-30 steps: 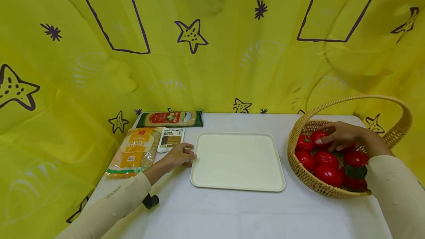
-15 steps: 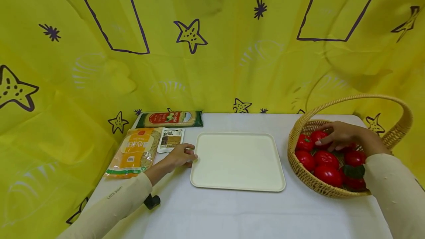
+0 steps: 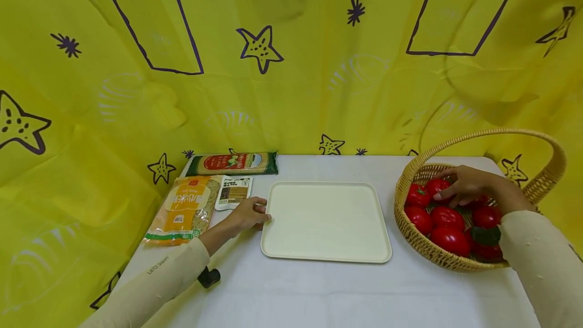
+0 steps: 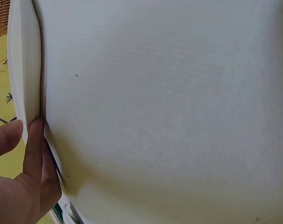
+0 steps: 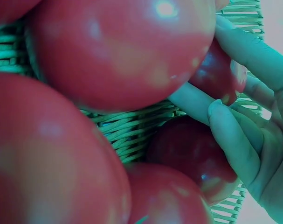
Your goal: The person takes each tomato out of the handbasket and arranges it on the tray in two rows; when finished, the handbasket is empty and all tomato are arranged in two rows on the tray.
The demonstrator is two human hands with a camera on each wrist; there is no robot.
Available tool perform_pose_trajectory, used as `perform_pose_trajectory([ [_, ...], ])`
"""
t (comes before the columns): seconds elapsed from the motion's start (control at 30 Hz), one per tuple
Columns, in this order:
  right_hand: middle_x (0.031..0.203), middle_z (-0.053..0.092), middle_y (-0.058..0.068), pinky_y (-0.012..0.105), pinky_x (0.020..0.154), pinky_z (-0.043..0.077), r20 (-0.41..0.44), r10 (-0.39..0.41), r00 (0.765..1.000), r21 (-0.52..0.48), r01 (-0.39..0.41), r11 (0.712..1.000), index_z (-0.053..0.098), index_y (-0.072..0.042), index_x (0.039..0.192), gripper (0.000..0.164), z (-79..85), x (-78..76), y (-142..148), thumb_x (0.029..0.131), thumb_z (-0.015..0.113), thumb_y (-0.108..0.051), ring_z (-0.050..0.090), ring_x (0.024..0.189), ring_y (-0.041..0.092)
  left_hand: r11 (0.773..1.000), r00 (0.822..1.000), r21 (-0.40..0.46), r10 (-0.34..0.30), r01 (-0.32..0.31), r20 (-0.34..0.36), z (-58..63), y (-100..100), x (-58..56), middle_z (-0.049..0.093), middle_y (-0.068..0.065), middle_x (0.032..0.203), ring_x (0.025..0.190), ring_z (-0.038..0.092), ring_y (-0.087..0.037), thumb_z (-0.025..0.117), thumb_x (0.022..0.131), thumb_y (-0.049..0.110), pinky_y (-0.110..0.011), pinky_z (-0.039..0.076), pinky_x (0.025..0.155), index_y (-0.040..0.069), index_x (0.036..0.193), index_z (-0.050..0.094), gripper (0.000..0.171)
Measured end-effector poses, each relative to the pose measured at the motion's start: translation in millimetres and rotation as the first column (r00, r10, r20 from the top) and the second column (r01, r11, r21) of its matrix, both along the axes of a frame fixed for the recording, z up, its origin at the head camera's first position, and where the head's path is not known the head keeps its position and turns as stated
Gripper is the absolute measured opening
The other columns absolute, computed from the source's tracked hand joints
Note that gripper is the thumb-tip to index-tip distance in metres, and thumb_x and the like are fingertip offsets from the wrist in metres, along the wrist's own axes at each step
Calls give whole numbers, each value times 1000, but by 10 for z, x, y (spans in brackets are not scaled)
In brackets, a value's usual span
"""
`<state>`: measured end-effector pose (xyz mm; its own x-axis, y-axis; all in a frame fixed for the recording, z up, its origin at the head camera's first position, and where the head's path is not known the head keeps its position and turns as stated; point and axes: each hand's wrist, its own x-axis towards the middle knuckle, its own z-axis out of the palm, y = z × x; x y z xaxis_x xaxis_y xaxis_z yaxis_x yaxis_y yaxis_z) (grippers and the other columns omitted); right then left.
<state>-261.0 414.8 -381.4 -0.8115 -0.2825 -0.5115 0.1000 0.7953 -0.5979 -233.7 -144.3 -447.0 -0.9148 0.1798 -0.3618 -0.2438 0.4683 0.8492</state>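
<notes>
The job looked barely begun: the left hand (image 3: 246,214) pinched the bare tray (image 3: 325,221) at nine o'clock, while at the tray's three o'clock the right hand (image 3: 475,185) gripped a red tomato (image 3: 435,187), which sat at eleven o'clock in the basket (image 3: 420,245) with the other tomatoes (image 3: 450,241).

The left hand (image 3: 248,214) and right hand (image 3: 469,186) are bare. A long, plain sleeve of smooth cream fabric (image 3: 155,285) covers the left forearm, bearing one short line of small dark lettering (image 3: 158,265). A stubby black rounded piece (image 3: 209,277) shows beside it. The matching right sleeve (image 3: 537,267) has tiny bumps in its fabric.
</notes>
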Motion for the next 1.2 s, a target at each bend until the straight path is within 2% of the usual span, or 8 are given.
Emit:
perform_pose_trajectory([
  [0.23,122,57,33,35,68,61,3,10,1000,-7,-10,1000,26,17,145,82,-5,-3,2,92,74,-25,72,86,25,1000,1000,12,-11,11,1,3,-11,-1,57,-14,105,84,60,-20,69,89,-4,-32,62,70,-7,138,49,53],
  [0.67,120,60,31,35,68,62,-28,2,1000,-6,-2,1000,30,16,145,84,-31,-9,17,90,76,-29,73,83,25,1000,1000,8,-5,5,4,-16,-11,-19,56,-12,102,82,58,-19,67,88,-8,-31,62,68,-6,137,50,53],
  [0.87,123,57,34,36,68,62,-61,-9,998,8,10,1000,31,15,145,83,-9,15,41,92,73,-33,72,82,24,1000,1000,-6,-10,10,-1,0,1,-18,56,-12,102,82,58,-19,67,88,-8,-31,61,68,-5,138,50,53],
  [1.2,126,57,35,36,70,63,-121,-71,990,-26,68,997,35,11,146,74,43,94,64,96,66,-35,72,84,26,1000,1000,-8,-8,8,-10,-8,-7,-19,56,-12,101,80,58,-19,67,87,-9,-31,61,67,-6,137,51,53],
])
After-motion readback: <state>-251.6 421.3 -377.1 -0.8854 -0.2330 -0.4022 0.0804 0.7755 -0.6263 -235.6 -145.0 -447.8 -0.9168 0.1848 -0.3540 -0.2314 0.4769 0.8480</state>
